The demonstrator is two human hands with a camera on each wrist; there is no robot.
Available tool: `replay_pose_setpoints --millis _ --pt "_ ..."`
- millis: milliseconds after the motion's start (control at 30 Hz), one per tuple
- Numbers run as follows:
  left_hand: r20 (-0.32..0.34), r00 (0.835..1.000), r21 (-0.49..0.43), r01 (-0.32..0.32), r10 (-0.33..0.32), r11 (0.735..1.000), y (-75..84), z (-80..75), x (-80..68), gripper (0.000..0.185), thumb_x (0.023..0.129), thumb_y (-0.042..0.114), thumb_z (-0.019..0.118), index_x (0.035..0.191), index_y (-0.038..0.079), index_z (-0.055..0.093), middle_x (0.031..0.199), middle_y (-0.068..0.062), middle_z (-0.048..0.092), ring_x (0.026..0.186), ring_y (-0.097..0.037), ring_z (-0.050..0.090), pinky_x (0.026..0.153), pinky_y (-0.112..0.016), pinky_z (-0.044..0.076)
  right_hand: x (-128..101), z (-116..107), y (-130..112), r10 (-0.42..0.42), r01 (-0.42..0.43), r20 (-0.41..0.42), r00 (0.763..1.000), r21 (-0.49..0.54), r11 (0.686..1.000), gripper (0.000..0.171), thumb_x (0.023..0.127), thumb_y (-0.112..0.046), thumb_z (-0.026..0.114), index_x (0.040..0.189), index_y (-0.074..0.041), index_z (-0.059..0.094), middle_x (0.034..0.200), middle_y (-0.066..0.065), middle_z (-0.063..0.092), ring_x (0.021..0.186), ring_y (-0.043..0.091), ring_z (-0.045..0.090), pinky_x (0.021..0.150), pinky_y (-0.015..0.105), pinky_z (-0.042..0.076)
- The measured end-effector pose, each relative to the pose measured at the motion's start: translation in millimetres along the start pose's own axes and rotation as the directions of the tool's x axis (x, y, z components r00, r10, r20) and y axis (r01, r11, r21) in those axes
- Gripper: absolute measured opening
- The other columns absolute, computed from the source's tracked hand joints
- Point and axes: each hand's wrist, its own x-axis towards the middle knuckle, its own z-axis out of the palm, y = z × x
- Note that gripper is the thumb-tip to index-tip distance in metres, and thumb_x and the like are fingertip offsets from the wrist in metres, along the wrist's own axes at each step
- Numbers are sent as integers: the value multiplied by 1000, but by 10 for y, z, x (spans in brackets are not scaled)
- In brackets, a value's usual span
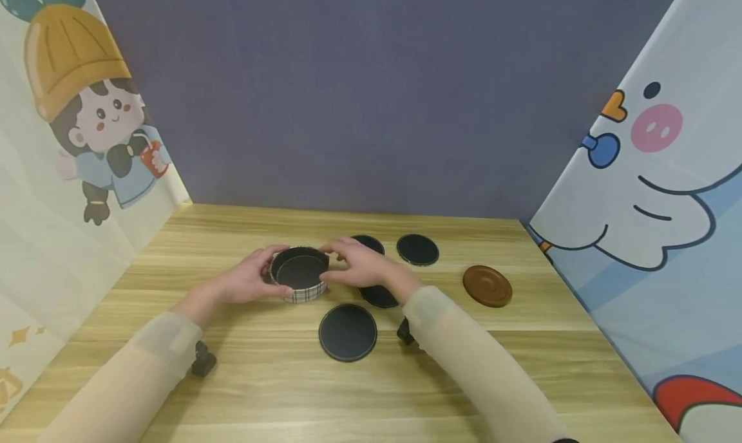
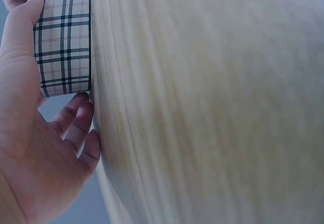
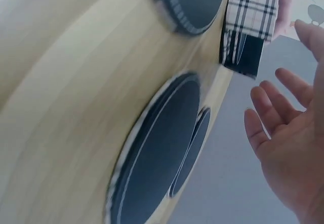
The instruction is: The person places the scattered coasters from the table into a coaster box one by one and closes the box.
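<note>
One grey backdrop [image 1: 371,95] rises beyond one wooden table [image 1: 266,385], two printed panels [image 1: 661,230] flanking it left and right. Of two hands, the left hand [image 1: 250,279] curls round one plaid round box [image 1: 308,293], left of centre; the right hand [image 1: 364,265], fingers spread, stands at its right side, contact unclear. Four black discs [image 1: 348,332] lie to the box's right, one nearer; one brown disc [image 1: 487,286] lies rightmost.

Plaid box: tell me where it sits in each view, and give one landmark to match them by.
Head: plaid box left of centre, below mid-height, between the left hand and the right hand.
Left wrist: upper left, cut off by the top edge.
Right wrist: top edge, right of centre.
Shared landmark: the wooden table.
</note>
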Motion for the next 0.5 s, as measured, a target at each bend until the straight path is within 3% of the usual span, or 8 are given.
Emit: replay_pose_setpoints --millis 167,500 --pt "-5 1000 -9 -15 15 1000 7 1 4 106 91 43 91 171 11 29 149 -32 48 132 -48 59 112 -69 51 -207 -60 100 -15 15 31 999 -1 1000 63 109 -49 65 163 -18 53 156 8 57 135 28 60 113 50 54" --pt "-11 1000 -6 -10 10 1000 0 -4 13 108 90 42 92 171 10 29 149 -34 47 131 -49 60 113 -71 50 -584 -107 394 12 -13 32 999 18 1000 59 108 -46 67 158 -14 59 156 8 58 137 31 62 115 52 54"
